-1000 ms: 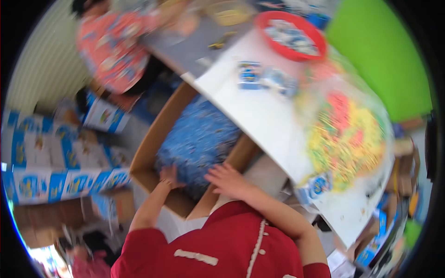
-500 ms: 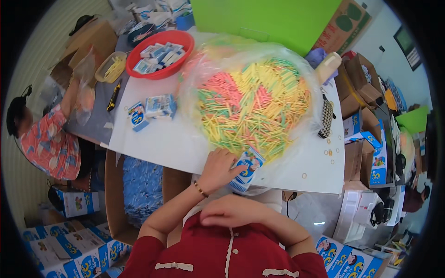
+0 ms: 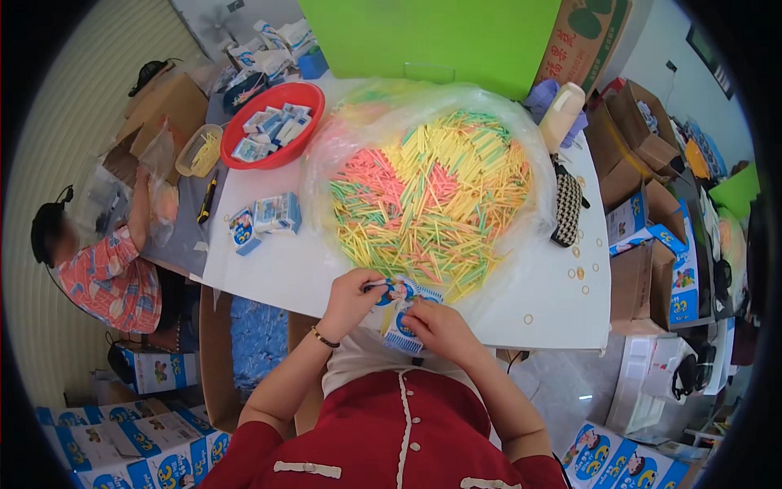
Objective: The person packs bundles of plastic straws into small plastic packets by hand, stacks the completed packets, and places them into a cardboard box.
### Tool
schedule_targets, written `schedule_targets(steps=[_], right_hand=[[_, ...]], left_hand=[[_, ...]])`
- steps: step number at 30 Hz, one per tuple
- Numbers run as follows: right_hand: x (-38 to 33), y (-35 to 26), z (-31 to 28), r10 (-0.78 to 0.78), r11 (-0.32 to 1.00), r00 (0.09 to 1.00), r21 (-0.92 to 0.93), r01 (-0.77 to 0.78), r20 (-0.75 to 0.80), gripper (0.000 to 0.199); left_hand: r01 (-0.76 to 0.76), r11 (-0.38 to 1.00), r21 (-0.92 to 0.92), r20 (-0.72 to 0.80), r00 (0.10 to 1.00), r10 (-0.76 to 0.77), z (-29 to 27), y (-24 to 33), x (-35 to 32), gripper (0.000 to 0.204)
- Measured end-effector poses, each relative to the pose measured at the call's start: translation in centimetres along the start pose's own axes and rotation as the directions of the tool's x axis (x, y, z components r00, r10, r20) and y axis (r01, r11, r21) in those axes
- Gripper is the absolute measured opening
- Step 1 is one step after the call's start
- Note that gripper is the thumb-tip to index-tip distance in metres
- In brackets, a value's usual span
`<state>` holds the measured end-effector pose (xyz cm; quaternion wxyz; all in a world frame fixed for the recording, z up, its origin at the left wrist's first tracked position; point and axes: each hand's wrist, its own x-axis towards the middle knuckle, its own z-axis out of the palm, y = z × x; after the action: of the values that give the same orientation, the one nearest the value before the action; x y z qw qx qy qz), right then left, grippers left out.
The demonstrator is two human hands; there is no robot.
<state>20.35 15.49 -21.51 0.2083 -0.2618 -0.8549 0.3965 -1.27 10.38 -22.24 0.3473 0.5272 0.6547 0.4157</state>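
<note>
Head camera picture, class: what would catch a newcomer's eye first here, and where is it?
First comes the big heap of coloured sticks, pink, yellow and green, on clear plastic in the middle of the white table. Behind it stands a bright green board, and a red bowl of small packets sits at the far left. At the near edge, both hands hold a small blue and white packet.

Blue-white packet point(image 3: 401, 314) at table edge

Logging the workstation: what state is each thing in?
Small blue-and-white paper packet: held by both hands at the table edge.
Left hand: gripping the packet.
Right hand: gripping the packet.
Clear plastic bag of coloured sticks: open, spread flat.
Red round bowl: filled with packets.
</note>
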Motion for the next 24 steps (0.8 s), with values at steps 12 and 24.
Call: schedule_targets(steps=[12, 24], right_hand=[[17.4, 1.0, -11.9, 0.339, 0.883, 0.802, -0.128, -0.451, -0.491, 0.044], [30.9, 5.7, -12.8, 0.492, 0.763, 0.847, -0.368, -0.532, -0.203, 0.06]], left_hand=[[0.312, 0.294, -0.904, 0.235, 0.934, -0.269, -6.8, 3.5, 0.4, 0.029], [0.333, 0.304, -0.893, 0.252, 0.928, -0.275, -10.3, 2.1, 3.3, 0.028]])
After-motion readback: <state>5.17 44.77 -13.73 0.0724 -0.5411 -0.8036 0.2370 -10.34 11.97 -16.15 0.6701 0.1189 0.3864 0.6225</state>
